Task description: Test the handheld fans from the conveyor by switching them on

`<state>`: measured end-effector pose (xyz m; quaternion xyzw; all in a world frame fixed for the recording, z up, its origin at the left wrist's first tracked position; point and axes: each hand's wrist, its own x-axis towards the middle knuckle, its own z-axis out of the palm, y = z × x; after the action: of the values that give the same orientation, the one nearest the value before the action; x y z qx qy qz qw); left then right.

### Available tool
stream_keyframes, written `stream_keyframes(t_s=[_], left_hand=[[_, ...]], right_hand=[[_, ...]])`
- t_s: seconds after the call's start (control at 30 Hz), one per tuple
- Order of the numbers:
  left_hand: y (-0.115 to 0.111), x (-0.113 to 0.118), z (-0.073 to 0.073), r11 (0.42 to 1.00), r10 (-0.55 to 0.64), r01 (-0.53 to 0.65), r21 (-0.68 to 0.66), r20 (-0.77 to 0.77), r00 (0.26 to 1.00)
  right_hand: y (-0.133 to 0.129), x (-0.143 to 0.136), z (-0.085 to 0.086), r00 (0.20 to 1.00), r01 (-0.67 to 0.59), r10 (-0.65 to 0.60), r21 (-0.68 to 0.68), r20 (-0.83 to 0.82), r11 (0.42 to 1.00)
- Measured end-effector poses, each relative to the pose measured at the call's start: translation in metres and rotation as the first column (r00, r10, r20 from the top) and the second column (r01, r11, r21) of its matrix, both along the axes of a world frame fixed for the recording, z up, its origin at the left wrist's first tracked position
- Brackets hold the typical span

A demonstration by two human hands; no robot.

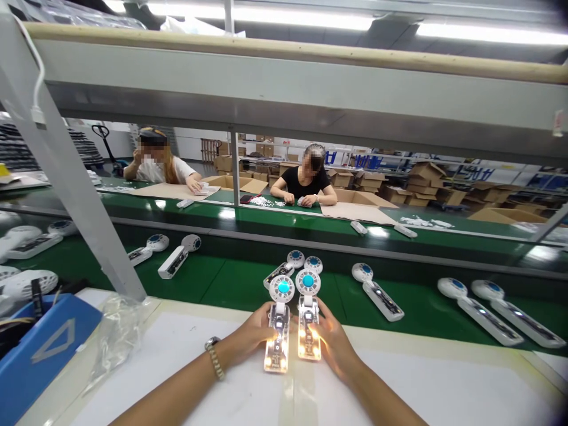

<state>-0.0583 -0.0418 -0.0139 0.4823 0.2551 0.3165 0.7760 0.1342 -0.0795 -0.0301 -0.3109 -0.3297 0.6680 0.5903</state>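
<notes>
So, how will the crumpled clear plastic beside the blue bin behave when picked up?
The clear plastic is probably floppy, since it lies in loose folds. It looks thin enough to see through, so likely very light. Its shiny surface may feel slippery.

Factory assembly hall: green conveyor belt (231, 284) bearing rows of identical white devices (384, 300); co-workers seated at the opposite side; stacked cardboard boxes (426, 180); shelving racks; pallet jack (103, 139); overhead strip lights (266, 16); white tabletop (177, 355) alongside.
</notes>
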Motion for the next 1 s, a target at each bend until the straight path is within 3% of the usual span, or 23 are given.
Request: stream_keyframes(t_s=[0.27, 0.57, 1.0], left_hand=[[0.0, 0.005, -0.002, 0.994, 0.093, -0.093, -0.062, -0.009, 0.996], [-0.004, 0.007, 0.009, 0.989, 0.118, -0.122, -0.082, -0.053, 0.992], [-0.001, 0.003, 0.0, 0.995, 0.076, -0.078, -0.054, -0.029, 0.997]], right_hand=[[0.002, 0.001, -0.007, 1.0, 0.025, -0.024, -0.054, 0.014, 0.998], [0.001, 0.0, -0.003, 1.0, 0.008, -0.006, -0.066, 0.024, 0.998], [-0.002, -0.001, 0.004, 0.999, 0.016, -0.012, -0.109, 0.034, 0.994]])
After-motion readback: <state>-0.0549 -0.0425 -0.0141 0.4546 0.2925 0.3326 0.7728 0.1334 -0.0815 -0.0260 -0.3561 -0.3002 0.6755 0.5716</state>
